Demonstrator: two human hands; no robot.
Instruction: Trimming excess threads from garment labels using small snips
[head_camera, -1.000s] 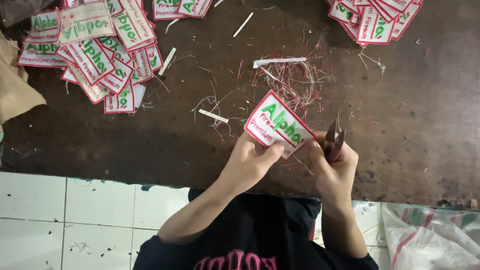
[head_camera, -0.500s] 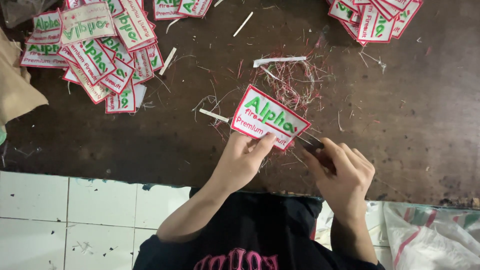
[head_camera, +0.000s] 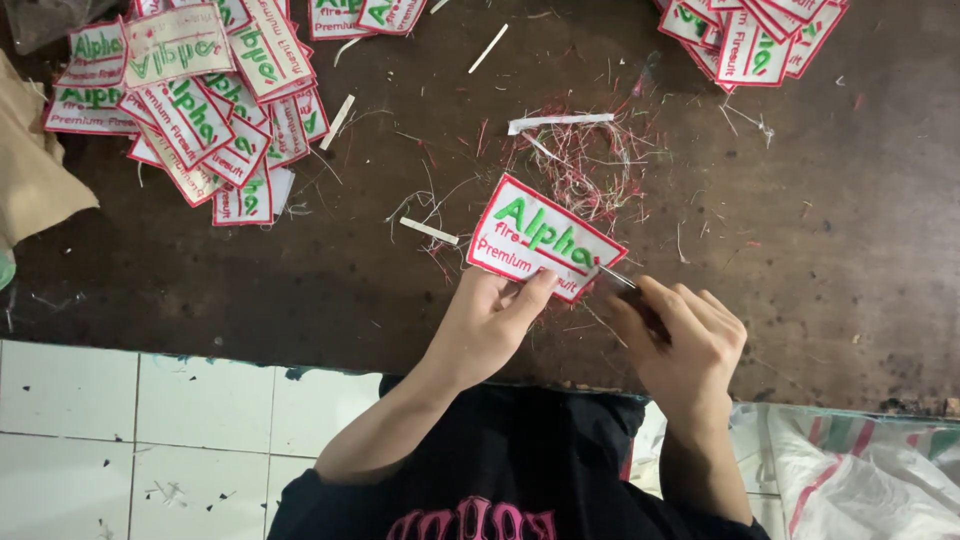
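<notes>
My left hand (head_camera: 492, 318) pinches the lower edge of a white embroidered patch (head_camera: 543, 238) with a red border and green and red lettering, held flat just above the dark wooden table (head_camera: 420, 290). My right hand (head_camera: 684, 338) grips a small thread snipper (head_camera: 622, 280); its metal tip touches the patch's right corner. The snipper's body is mostly hidden inside my fingers.
A heap of similar patches (head_camera: 200, 110) lies at the far left, another stack (head_camera: 750, 35) at the far right. Red and white thread trimmings (head_camera: 590, 165) and white paper strips (head_camera: 560, 122) litter the middle. A beige cloth (head_camera: 30, 170) lies left; a plastic sack (head_camera: 860, 470) sits lower right.
The patch has been turned and lowered from a tilted raised hold to lie flatter. My right hand has moved the snipper tip onto its right corner.
</notes>
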